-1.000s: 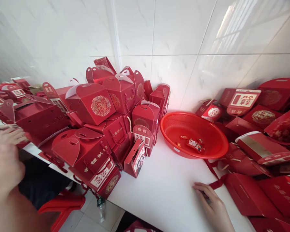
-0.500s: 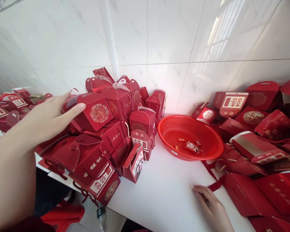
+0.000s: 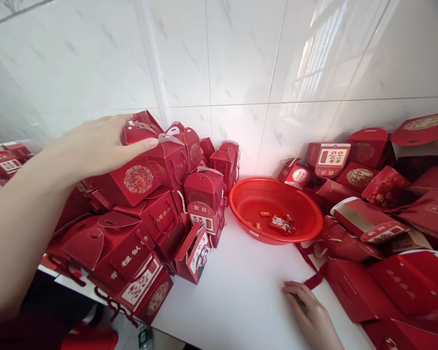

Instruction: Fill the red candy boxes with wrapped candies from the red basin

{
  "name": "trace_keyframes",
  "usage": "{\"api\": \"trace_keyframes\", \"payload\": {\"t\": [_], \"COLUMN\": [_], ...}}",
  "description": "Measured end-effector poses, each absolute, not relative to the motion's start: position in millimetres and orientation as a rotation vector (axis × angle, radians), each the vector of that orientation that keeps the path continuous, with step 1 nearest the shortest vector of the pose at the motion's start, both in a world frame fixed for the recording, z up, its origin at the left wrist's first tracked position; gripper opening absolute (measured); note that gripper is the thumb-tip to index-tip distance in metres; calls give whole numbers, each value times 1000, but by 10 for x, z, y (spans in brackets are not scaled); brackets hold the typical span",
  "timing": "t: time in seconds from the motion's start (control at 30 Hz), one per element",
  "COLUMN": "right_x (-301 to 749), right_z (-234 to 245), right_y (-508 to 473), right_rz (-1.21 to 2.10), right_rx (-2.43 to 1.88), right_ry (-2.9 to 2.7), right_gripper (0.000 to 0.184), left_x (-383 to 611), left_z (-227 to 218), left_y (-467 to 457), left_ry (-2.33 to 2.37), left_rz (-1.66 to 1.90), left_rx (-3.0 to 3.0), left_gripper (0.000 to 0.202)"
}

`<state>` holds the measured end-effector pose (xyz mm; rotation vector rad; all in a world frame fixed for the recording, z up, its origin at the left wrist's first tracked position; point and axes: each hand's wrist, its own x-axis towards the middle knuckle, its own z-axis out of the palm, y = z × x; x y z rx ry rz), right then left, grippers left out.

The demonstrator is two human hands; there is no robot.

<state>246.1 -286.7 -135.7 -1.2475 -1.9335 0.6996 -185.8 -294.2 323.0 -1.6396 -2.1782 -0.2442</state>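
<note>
My left hand [image 3: 98,146] reaches over a heap of red gift boxes at the left. Its fingers lie stretched out flat on top of a red box with a round gold emblem [image 3: 131,177], with the fingertips near a folded box handle [image 3: 140,131]. My right hand [image 3: 308,313] rests on the white table [image 3: 237,296] at the lower right. Its fingers curl loosely, apart, beside a red ribbon strap [image 3: 314,279] of a flat red box [image 3: 354,289]; nothing is gripped that I can see.
A round red plastic basket [image 3: 275,211] with a few small wrapped sweets [image 3: 281,222] stands in the middle by the tiled wall. Flattened and folded red boxes [image 3: 383,204] pile up at the right. The heap at the left overhangs the table edge [image 3: 76,284].
My left hand rose from the left edge, swept right over the heap and now lies on the top box. My right hand stayed in place. The view shifted slightly.
</note>
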Motion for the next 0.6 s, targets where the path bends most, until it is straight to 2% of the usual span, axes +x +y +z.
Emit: {"api": "trace_keyframes", "payload": {"t": [0.13, 0.27, 0.37, 0.47, 0.6], "right_x": [2449, 2441, 2436, 2435, 2448], "right_z": [-1303, -1282, -1278, -1284, -1328], "right_y": [-2884, -2882, -2882, -2886, -2877], "right_rz": [711, 688, 666, 653, 652], "right_rx": [-1251, -1260, -1253, -1245, -1259], "right_ry": [-1940, -1943, -1944, -1939, -1940], "right_gripper": [28, 29, 28, 28, 28], "left_x": [-1742, -1782, -1808, -1791, -1839], "left_z": [3271, 3164, 3075, 3061, 3223], "left_y": [-2603, -2425, -2408, -2454, -2575], "left_ry": [-2364, -2369, -2269, -2152, -1993], "left_rz": [30, 202, 134, 2, -395], "left_rx": [-1622, -1704, -1758, -1760, -1841], "left_gripper": [109, 114, 114, 104, 92]}}
